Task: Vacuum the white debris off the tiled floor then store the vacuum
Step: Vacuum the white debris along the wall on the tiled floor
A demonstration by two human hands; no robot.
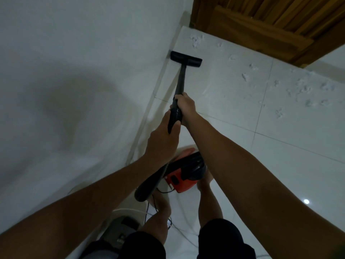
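Black wand (180,81) gripped in both fists, right hand (185,107) ahead of left hand (162,139) for steering, nozzle (186,58) against the wall, white debris (298,88) waiting at two o'clock, red vacuum (184,176) trailing at six.

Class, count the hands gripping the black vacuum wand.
2. The right hand grips higher up the wand, nearer the floor head; the left hand grips the ribbed hose end below it.
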